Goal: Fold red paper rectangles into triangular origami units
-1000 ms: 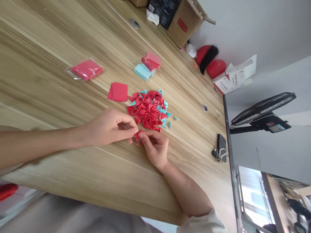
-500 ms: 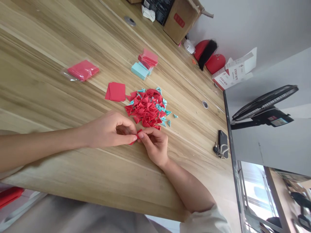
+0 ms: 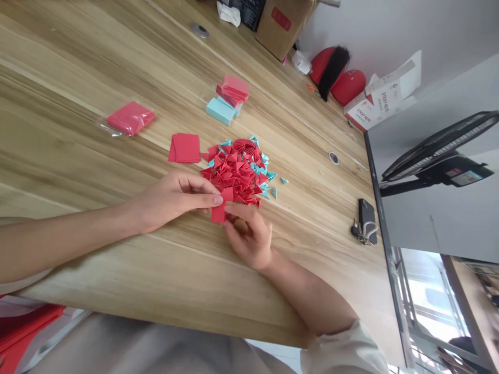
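A narrow folded strip of red paper (image 3: 219, 212) is held between my two hands, its long side facing the camera. My left hand (image 3: 181, 199) pinches its upper part between thumb and fingers. The fingers of my right hand (image 3: 249, 232) are closed on its lower right edge. Just beyond the hands lies a pile of folded red paper triangles (image 3: 234, 174), with light blue ones (image 3: 268, 176) along its right side. Flat red paper squares (image 3: 187, 148) lie left of the pile.
Farther back are a stack of light blue paper (image 3: 220, 110), wrapped red paper (image 3: 235, 87) and a bagged red pack (image 3: 131, 118). A cardboard box (image 3: 284, 26), red cap (image 3: 349, 87), white box (image 3: 366, 111), black fan (image 3: 440, 156) and keys (image 3: 364, 234) sit toward the right.
The red paper now shows as a longer upright strip, where only a small slanted part showed between the fingertips. My left hand has risen slightly, and the camera view has shifted.
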Demonstrator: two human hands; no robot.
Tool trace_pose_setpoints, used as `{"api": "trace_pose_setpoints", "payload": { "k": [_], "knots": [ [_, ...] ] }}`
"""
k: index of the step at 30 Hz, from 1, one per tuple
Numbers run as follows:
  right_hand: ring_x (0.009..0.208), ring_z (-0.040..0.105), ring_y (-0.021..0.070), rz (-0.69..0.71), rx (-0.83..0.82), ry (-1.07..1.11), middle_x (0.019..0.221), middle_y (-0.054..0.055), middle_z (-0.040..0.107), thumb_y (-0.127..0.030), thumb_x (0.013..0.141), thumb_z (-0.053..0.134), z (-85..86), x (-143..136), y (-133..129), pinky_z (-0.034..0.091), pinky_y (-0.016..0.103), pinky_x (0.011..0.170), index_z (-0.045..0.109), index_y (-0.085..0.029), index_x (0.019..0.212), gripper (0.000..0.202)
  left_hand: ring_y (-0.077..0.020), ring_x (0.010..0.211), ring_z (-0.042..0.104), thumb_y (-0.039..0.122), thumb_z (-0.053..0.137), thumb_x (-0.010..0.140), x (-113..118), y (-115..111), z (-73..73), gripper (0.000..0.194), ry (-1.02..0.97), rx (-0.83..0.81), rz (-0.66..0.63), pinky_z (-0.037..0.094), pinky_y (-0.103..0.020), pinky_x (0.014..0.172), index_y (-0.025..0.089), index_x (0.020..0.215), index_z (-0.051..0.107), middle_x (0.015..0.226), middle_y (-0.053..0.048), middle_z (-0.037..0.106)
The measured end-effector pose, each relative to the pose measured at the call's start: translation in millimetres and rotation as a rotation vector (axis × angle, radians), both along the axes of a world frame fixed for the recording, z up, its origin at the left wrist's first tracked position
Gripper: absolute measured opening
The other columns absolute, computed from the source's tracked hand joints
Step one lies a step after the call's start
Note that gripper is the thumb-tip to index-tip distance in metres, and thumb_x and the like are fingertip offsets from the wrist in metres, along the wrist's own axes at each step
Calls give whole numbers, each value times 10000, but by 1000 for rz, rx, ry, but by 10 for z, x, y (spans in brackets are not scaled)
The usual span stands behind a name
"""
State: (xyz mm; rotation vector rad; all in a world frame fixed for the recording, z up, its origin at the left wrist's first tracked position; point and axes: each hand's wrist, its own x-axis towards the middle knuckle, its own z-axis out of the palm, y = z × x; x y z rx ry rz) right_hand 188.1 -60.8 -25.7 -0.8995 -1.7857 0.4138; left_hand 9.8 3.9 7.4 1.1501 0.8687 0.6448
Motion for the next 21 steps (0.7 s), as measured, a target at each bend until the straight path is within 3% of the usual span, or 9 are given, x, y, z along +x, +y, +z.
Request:
{"api": "trace_pose_setpoints", "payload": {
  "k": [3, 10, 13, 17, 21],
  "knots": [
    [813, 708, 137, 21, 89, -30, 905, 59, 721, -49, 896, 582, 29, 3, 14, 607, 243, 729, 628, -217, 1105, 272, -118, 662, 595, 286, 788, 671, 11, 4, -19, 119, -6, -19, 2, 462, -211, 627, 175, 679, 749, 687, 1, 719],
    [805, 707, 131, 20, 108, -90, 892, 61, 714, -84, 913, 590, 38, 25, 11, 599, 244, 740, 683, -194, 963, 153, -106, 674, 615, 278, 800, 638, 25, 12, -40, 112, 32, -27, -22, 475, -181, 636, 187, 671, 745, 696, 17, 719],
    [869, 714, 150, 31, 57, -105, 937, 77, 724, -90, 919, 569, 42, 35, 1, 605, 271, 783, 669, -193, 986, 158, -98, 679, 631, 241, 791, 660, 18, 4, -51, 133, 1, -26, -2, 478, -172, 637, 199, 770, 730, 715, 38, 717],
    [902, 707, 160, 38, 31, -98, 946, 94, 719, -70, 898, 573, 39, 27, 2, 604, 285, 811, 651, -178, 990, 162, -98, 725, 654, 204, 771, 692, 2, 8, -55, 322, -33, 7, -6, 503, -173, 687, 234, 1004, 697, 782, 49, 733],
    [872, 699, 150, 38, 56, -103, 934, 81, 701, -89, 897, 595, 5, 11, 9, 605, 269, 781, 667, -192, 965, 143, -96, 744, 649, 229, 778, 701, -8, 13, -50, 265, 45, 76, -3, 501, -159, 670, 215, 960, 721, 816, 35, 725]
  ]
}}
